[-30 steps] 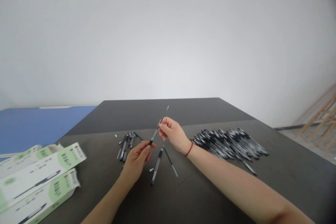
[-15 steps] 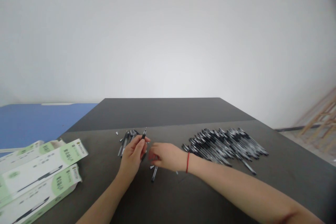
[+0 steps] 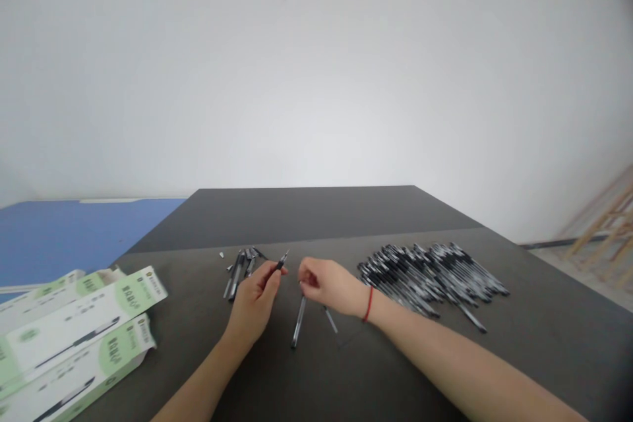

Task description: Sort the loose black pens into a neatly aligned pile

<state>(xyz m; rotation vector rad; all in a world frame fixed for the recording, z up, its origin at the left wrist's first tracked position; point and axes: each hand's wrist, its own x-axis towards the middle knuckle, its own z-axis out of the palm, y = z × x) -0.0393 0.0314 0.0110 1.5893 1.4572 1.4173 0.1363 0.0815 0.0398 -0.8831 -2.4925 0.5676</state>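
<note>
My left hand (image 3: 254, 297) pinches a pen (image 3: 281, 264) with a dark grip, its bare metal tip slanting up and to the right. A short gap to the right, my right hand (image 3: 326, 283) is closed, thumb and fingers curled together; what they hold, if anything, I cannot make out. A clear and black pen (image 3: 298, 323) lies on the table just below that hand. Beside it is a thin clear strip or tube (image 3: 331, 320), partly covered by the hand. Several pen parts (image 3: 238, 273) lie loose behind my left hand.
A large heap of clear and black pens (image 3: 410, 280) spreads over the right of the dark table (image 3: 306, 217). Green and white pen boxes (image 3: 84, 323) are stacked at the left edge. A tiny pale piece (image 3: 221, 255) lies near the loose parts.
My right hand has drawn away to the right from my left hand. The pen in my left hand now tilts further right, and the pen on the table is more exposed.
</note>
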